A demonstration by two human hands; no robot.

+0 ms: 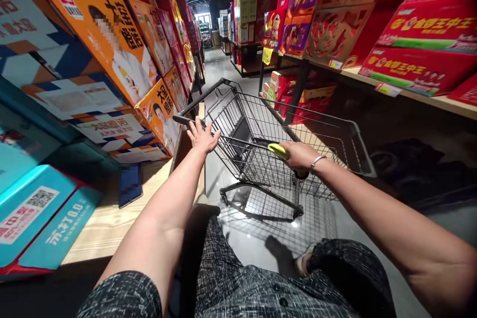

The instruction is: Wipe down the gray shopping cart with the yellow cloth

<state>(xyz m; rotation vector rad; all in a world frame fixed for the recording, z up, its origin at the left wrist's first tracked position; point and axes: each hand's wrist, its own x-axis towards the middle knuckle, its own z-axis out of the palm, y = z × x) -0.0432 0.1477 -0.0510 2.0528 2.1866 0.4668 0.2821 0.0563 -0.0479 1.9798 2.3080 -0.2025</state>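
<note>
We stand between two wooden display shelves, one at eight o'clock and one at three, both stacked with closed cartons whose contents are hidden from us. Between them, in the middle of our view, is the black wire shopping cart, its basket slanting across toward four o'clock; a dark panel stands inside, and through the mesh we see pale floor and shadow. At ten o'clock we have orange cartons printed with a figure, and at two o'clock red cartons with yellow lettering. A teal carton edged in red rests at eight o'clock. Our left hand, just toward nine o'clock, is open with fingers spread, laid over the cart's dark bar and closed round nothing. Our right hand, at four o'clock, is curled tight beside the basket around a grip with a yellow-green end; we cannot tell whether that belongs to the cart. A dark blue slab lies on wood at eight o'clock. Smallest, a thin bracelet circles our right wrist.
</note>
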